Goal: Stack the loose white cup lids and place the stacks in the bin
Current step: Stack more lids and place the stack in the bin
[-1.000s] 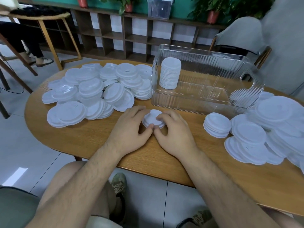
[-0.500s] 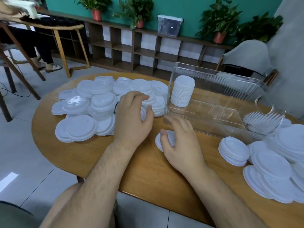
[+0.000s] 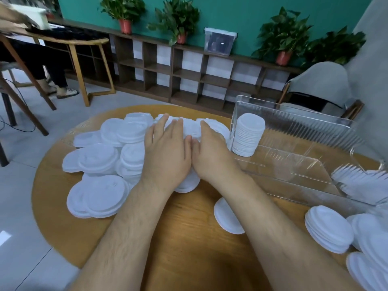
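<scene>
The left hand (image 3: 165, 152) and right hand (image 3: 212, 153) are lying side by side, touching, fingers stretched flat over the loose lids (image 3: 105, 156) heaped by the bench's (image 3: 189, 238) far left edge. A short stack (image 3: 225, 217) is sitting beside the right forearm. One tall stack (image 3: 248, 135) is standing inside the clear bin (image 3: 294, 127).
</scene>
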`<state>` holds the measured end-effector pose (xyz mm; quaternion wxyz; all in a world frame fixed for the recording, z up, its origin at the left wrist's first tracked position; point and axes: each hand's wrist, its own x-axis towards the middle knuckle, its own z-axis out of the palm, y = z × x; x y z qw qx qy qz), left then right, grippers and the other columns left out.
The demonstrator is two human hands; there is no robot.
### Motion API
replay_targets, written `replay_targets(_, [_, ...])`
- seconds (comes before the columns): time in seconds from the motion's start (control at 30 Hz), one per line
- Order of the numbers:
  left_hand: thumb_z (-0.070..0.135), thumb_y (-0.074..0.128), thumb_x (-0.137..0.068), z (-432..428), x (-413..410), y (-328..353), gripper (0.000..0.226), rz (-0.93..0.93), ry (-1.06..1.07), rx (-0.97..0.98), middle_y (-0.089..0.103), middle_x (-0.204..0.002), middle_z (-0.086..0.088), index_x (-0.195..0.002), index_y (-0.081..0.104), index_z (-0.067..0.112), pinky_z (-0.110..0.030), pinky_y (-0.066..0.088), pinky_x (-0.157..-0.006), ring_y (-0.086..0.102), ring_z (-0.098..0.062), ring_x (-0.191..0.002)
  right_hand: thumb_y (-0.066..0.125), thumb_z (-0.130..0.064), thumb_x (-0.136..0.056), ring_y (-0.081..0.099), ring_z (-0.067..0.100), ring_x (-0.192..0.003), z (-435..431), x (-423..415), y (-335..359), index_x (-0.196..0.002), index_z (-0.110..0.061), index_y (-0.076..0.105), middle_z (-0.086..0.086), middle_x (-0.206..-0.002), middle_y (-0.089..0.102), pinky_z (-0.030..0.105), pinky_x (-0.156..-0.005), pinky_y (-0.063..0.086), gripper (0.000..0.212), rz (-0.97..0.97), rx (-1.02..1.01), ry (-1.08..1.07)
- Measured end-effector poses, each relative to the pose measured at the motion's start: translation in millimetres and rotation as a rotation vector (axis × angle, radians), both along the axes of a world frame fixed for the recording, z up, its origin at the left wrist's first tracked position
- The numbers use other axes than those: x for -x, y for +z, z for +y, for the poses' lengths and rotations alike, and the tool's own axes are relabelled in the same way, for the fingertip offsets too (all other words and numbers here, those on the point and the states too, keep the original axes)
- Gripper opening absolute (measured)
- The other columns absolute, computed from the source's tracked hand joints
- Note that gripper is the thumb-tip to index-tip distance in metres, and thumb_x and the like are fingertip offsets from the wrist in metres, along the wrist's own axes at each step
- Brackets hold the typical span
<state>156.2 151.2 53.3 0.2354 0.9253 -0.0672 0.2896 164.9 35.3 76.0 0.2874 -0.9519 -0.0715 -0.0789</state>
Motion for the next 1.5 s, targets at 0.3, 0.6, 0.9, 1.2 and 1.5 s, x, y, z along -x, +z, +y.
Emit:
replay_targets(0.3, [0.028,0.052,-0.097,-6,12,5,0.040,-0.119,-0.015,0.156,0.061,-0.133,0.000,-0.134,0.058,0.013,-0.038,0.019,-0.114,0.037,-0.020,-0.142,0.050,-0.023,-0.104,0.047,0.021,-0.125,-7,18,2,-0.133,-0.010,0.053,0.005,-0.131,0.056,0.028,-0.103,0.037,0.032,-0.251,-0.060,-0.005])
replay_targets(0.6, [0.020,0.068,-0.095,-14,62,2,0.037,-0.076,-0.434,0.457,0.056,-0.127,0.007,-0.130,0.059,0.014,-0.020,0.044,-0.103,0.052,-0.003,-0.123,0.064,-0.035,-0.097,0.050,0.006,-0.125,-63,94,-6,-0.136,-0.011,0.056,-0.003,-0.135,0.056,0.005,-0.101,0.032,0.046,-0.454,-0.095,-0.044])
replay_targets(0.9, [0.029,0.071,-0.092,-28,82,-17,0.047,0.282,-0.573,0.425,0.061,-0.127,0.021,-0.137,0.059,0.026,0.000,0.037,-0.093,0.053,0.016,-0.115,0.069,-0.038,-0.093,0.056,0.008,-0.121,-112,126,-53,-0.129,-0.010,0.064,-0.004,-0.129,0.060,0.029,-0.102,0.047,0.046,-0.420,-0.142,0.003])
replay_targets(1.2, [0.033,0.069,-0.092,-31,75,-38,0.042,0.354,-0.645,0.199,0.060,-0.122,0.019,-0.133,0.061,0.026,-0.030,0.048,-0.103,0.055,0.002,-0.118,0.071,-0.043,-0.085,0.052,0.005,-0.127,-124,128,-82,-0.123,-0.021,0.069,-0.015,-0.131,0.061,0.021,-0.108,0.039,0.044,-0.213,-0.203,0.007])
replay_targets(1.5, [0.032,0.073,-0.088,-29,74,-42,0.039,0.393,-0.677,0.213,0.060,-0.119,0.020,-0.126,0.061,0.033,-0.026,0.049,-0.100,0.056,0.000,-0.116,0.076,-0.038,-0.083,0.052,0.005,-0.124,-127,125,-82,-0.122,-0.022,0.069,-0.016,-0.126,0.061,0.022,-0.102,0.043,0.043,-0.130,-0.214,0.044])
